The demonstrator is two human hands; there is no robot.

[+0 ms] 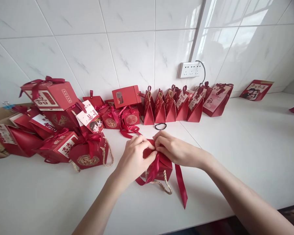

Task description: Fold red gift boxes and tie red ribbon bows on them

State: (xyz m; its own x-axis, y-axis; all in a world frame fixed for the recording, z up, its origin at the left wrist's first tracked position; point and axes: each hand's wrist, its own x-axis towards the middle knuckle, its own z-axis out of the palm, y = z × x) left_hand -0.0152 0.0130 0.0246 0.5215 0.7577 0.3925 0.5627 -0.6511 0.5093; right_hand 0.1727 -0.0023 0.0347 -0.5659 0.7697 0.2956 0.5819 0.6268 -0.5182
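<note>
A red gift box (166, 173) with a twisted gold cord handle (165, 187) stands on the white counter in front of me. Dark red satin ribbon (181, 187) passes over its top, with one tail hanging down on the right and a loop at the front. My left hand (137, 155) pinches the ribbon at the top of the box from the left. From the right, my right hand (172, 147) pinches ribbon at the same spot, fingertips almost meeting the left ones. The knot area itself is mostly hidden by my fingers.
Red gift boxes (88, 153) with bows are piled at the left. Several triangular red boxes (159, 109) line the wall, with a black hair tie (160, 126) before them. A power strip (189, 70) is on the tiled wall. A flat red box (256, 90) leans at the far right.
</note>
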